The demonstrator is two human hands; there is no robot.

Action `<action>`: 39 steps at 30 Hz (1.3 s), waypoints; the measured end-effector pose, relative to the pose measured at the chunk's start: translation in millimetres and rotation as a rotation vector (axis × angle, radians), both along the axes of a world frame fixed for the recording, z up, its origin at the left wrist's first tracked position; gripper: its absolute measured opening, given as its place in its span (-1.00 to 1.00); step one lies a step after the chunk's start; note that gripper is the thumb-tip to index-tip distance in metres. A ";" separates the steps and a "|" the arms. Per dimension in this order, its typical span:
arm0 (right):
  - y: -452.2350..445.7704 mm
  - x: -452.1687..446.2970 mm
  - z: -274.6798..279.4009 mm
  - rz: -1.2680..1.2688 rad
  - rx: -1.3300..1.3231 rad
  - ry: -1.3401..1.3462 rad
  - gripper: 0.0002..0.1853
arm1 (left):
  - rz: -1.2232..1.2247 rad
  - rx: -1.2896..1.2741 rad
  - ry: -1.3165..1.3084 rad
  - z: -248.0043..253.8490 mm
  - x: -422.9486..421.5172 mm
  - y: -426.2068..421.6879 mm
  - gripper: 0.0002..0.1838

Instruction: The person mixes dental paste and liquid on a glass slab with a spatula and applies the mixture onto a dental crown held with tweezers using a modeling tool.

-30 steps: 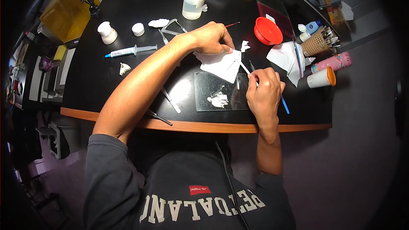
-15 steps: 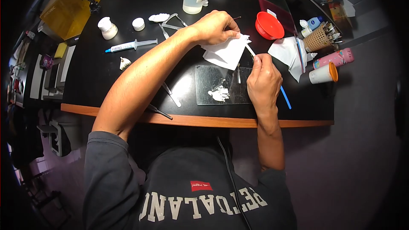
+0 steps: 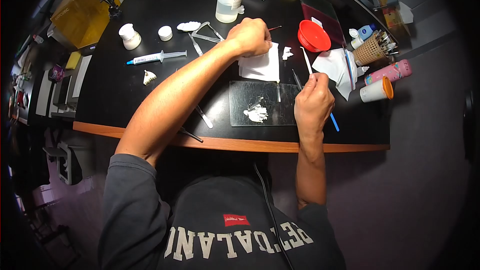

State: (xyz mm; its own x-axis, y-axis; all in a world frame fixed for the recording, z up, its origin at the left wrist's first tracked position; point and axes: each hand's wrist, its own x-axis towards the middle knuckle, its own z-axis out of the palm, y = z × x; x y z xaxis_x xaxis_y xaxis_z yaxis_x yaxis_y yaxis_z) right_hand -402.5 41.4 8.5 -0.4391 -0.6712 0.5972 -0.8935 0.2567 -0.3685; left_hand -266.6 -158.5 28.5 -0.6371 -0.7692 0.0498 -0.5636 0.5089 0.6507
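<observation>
Desk (image 3: 105, 90): black top. Left hand (image 3: 251, 38): fingers curled at white tissue (image 3: 260, 65); grip unclear. Right hand (image 3: 314, 100): pinches slender white tool (image 3: 306, 61), beside glass slab (image 3: 240, 101).

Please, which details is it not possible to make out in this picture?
- Left hand: fingertips, head view, hidden by the hand itself.
- White stick: lower end, head view, covered by the right hand.
- Bottle: label writing, head view, too small.

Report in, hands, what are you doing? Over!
Left hand at white tissue, grip unclear. Right hand holding thin white tool, tip off the tissue. White smear on dark slab. Crumpled scrap between tissue and red bowl.
</observation>
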 end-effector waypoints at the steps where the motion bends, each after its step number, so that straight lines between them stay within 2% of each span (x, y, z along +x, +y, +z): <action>1: 0.5 -2.6 1.3 -0.002 -0.013 -0.024 -0.85 | -0.017 -0.014 0.003 -4.0 2.4 -3.5 -0.78; 7: 3.4 -5.2 -0.8 0.095 -0.036 -0.097 -0.89 | -0.075 -0.032 -0.012 -5.6 4.0 -3.8 -0.78; 8: 4.3 -6.2 -0.7 0.101 -0.027 -0.116 -0.89 | -0.120 -0.027 -0.026 -4.2 3.8 -7.6 -0.72; 11: 14.1 -5.3 4.0 0.146 -0.035 -0.089 -0.89 | -0.167 -0.229 -0.141 5.1 10.8 -13.9 -0.61; 12: 20.4 -1.0 8.5 0.160 -0.056 -0.052 -0.89 | -0.200 -0.255 -0.198 30.6 24.1 -4.4 -0.51; 15: 43.2 1.7 9.5 0.164 0.017 0.016 -0.89 | -0.145 -0.352 -0.324 100.4 76.2 18.6 -0.61; 16: 50.4 5.5 7.7 0.132 0.063 -0.029 -0.88 | -0.130 -0.383 -0.270 122.0 99.1 26.9 -0.70; 17: 56.5 9.2 5.1 0.107 0.110 -0.076 -0.88 | -0.033 -0.448 -0.242 141.3 124.9 44.3 -0.69; 19: 64.4 11.0 -0.3 0.110 0.082 -0.063 -0.88 | 0.075 -0.427 -0.205 139.3 171.3 59.6 -0.66; 23: 76.2 13.2 -8.3 0.176 -0.015 -0.229 -0.88 | 0.261 -0.424 -0.047 145.6 255.7 85.3 -0.49; 25: 79.1 15.7 -11.1 0.202 -0.035 -0.224 -0.87 | 0.383 -0.244 -0.011 111.1 281.0 104.2 -0.47; 27: 82.5 19.2 -14.1 0.177 -0.026 -0.222 -0.88 | 0.433 -0.052 -0.013 71.2 301.0 118.6 -0.68; 28: 84.1 19.3 -16.4 0.165 -0.030 -0.228 -0.88 | 0.428 -0.087 -0.037 55.0 303.3 128.8 -0.78; 29: 85.1 18.8 -18.4 0.154 -0.035 -0.231 -0.88 | 0.429 -0.102 0.044 33.6 306.1 137.8 -0.86; 30: 88.1 18.4 -20.7 0.132 -0.023 -0.233 -0.85 | 0.462 -0.063 0.052 24.3 303.6 147.5 -0.88; 33: 89.9 16.5 -36.5 0.206 -0.190 -0.399 -0.83 | 0.576 -0.027 0.117 9.5 291.0 173.0 -0.86; 35: 93.7 27.1 -29.9 0.164 -0.129 -0.517 -0.80 | 0.638 0.053 0.205 7.0 279.3 192.5 -0.85; 36: 95.0 29.3 -31.2 0.231 -0.155 -0.636 -0.77 | 0.618 0.008 0.238 4.0 270.6 199.9 -0.85; 39: 82.1 45.2 -21.1 0.351 -0.221 -0.687 -0.72 | 0.533 -0.100 0.266 -3.6 242.9 210.1 -0.77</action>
State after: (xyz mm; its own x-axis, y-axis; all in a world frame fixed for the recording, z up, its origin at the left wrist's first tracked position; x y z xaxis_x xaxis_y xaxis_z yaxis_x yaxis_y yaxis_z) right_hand -357.3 123.5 -12.6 -0.5420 -0.7360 0.4055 -0.4633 -0.1409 -0.8750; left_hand -23.6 51.6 24.9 -0.1206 -0.9624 0.2435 -0.5823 0.2672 0.7678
